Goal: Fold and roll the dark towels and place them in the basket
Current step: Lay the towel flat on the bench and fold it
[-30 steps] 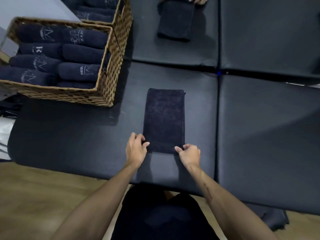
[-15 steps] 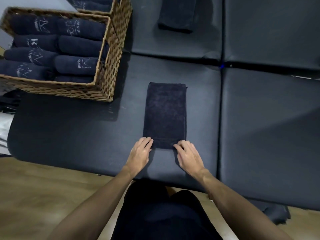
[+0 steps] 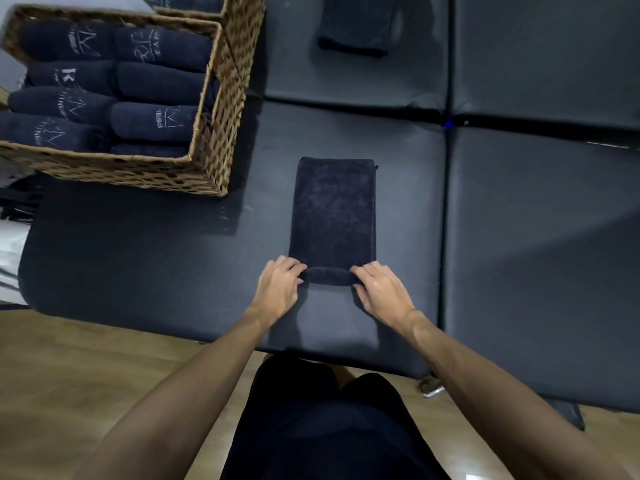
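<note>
A dark towel (image 3: 334, 209), folded into a long narrow strip, lies on the black padded table (image 3: 138, 265) straight in front of me. Its near end is turned over into a small tight roll. My left hand (image 3: 278, 289) grips the left end of that roll and my right hand (image 3: 379, 289) grips the right end, fingers curled over it. A wicker basket (image 3: 214, 147) stands at the far left, filled with several rolled dark towels (image 3: 152, 121) bearing pale logos.
A second wicker basket (image 3: 242, 19) sits behind the first. Another folded dark towel (image 3: 356, 26) lies on the far pad. Seams split the table into four pads. Wooden floor runs along the near edge.
Both hands lay flat at the towel's near edge half a second ago; now the fingers have curled and turned that edge over into a first small roll.
</note>
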